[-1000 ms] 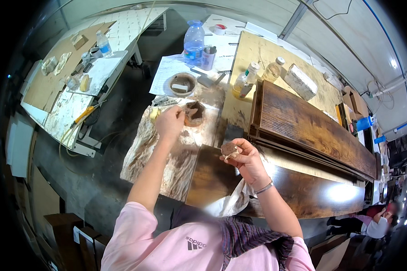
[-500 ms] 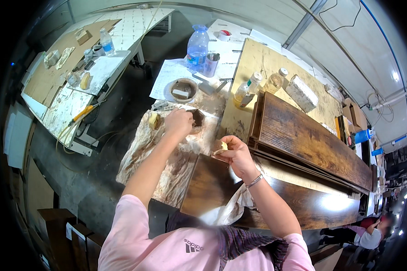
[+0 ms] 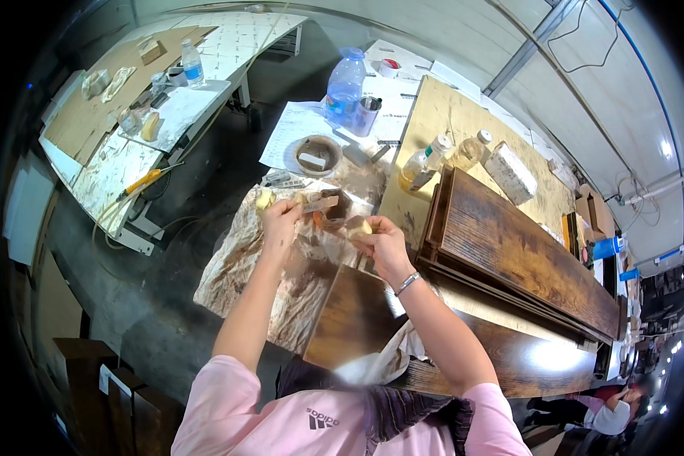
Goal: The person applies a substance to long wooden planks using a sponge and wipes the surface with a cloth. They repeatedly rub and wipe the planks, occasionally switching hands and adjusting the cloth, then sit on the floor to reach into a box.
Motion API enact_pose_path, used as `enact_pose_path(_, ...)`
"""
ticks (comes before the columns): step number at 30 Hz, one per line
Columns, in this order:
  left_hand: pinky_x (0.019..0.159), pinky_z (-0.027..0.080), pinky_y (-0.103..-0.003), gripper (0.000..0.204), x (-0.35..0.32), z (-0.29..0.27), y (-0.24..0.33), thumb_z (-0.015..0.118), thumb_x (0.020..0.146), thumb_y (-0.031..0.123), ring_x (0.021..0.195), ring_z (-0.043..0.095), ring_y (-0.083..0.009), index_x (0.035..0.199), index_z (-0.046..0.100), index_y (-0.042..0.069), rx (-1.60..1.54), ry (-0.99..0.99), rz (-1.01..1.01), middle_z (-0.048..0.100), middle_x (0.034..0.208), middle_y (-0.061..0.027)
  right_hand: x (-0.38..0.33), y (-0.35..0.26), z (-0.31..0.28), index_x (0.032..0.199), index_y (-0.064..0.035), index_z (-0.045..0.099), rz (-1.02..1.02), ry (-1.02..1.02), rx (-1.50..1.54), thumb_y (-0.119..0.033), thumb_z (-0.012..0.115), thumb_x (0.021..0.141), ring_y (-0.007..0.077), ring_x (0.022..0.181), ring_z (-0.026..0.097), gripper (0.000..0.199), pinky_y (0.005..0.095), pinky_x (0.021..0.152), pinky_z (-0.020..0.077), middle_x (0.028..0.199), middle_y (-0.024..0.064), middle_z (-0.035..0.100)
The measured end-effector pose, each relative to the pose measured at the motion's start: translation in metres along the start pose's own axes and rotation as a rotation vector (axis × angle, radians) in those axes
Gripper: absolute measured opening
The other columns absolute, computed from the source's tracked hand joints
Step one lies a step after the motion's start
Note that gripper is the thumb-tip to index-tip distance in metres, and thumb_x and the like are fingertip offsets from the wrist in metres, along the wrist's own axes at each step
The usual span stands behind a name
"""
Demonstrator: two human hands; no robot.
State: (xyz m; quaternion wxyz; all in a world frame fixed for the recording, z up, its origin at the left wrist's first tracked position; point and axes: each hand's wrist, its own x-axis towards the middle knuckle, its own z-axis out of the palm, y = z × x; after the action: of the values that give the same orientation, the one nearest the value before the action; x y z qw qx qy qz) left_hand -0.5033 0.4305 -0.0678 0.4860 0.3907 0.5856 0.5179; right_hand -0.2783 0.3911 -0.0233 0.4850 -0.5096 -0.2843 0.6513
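Note:
My left hand (image 3: 280, 220) is closed on a flat, brown-stained strip (image 3: 323, 204), perhaps a scraper blade, which points right. My right hand (image 3: 385, 242) pinches a pale yellow sponge (image 3: 359, 226) with a brownish face, a little right of the strip's tip. Behind both, partly covered, stands a dark-stained open container (image 3: 338, 196). Another yellow sponge piece (image 3: 265, 199) lies just beyond my left hand, on a stained cloth (image 3: 239, 262). A round bowl (image 3: 300, 161) with a pale block in it stands farther back.
Dark wood boards (image 3: 524, 243) are stacked at the right; another board (image 3: 342, 304) lies before me. Bottles (image 3: 425, 161), a large blue jug (image 3: 345, 85) and a metal cup (image 3: 366, 114) stand behind. A side table (image 3: 228, 45) is at the left. A person (image 3: 612, 410) is far right.
My left hand has drawn back leftward from the dark container, and the flat strip now shows in it. My right hand has moved up and left with the sponge, nearer to it.

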Motion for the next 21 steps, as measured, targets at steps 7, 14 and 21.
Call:
enact_pose_path(7,0.064,0.042,-0.023,0.007,-0.036,0.006,0.021,0.062,0.095,0.01,0.069,0.052,-0.0059,0.093,0.067,0.006,-0.301,-0.066,-0.181,0.059,0.077,0.0037,0.014,-0.001,0.021,0.103,-0.0001,0.057,-0.02,0.072,0.004,0.016,0.061,0.084,0.0215,0.09,0.069,0.026,0.0333,0.082,0.0615,0.098,0.0091,0.064)
enact_pose_path(14,0.065,0.042,-0.024,0.008,-0.038,0.014,-0.002,0.059,0.097,0.008,0.069,0.05,-0.0064,0.092,0.063,0.004,-0.129,-0.055,0.027,0.057,0.078,0.0031,0.012,-0.001,0.025,0.106,0.001,0.058,-0.036,0.082,0.034,0.019,0.057,0.082,0.0221,0.09,0.069,0.03,0.0341,0.083,0.0611,0.101,0.0104,0.066)
enact_pose_path(21,0.061,0.04,-0.024,0.007,-0.046,0.023,-0.012,0.059,0.096,0.004,0.066,0.047,-0.006,0.089,0.061,0.003,-0.159,-0.068,0.093,0.055,0.074,0.0031,0.01,0.002,0.021,0.105,0.0028,0.059,-0.081,0.083,0.051,0.021,0.053,0.08,0.0225,0.088,0.069,0.032,0.0333,0.079,0.0602,0.101,0.0136,0.066)
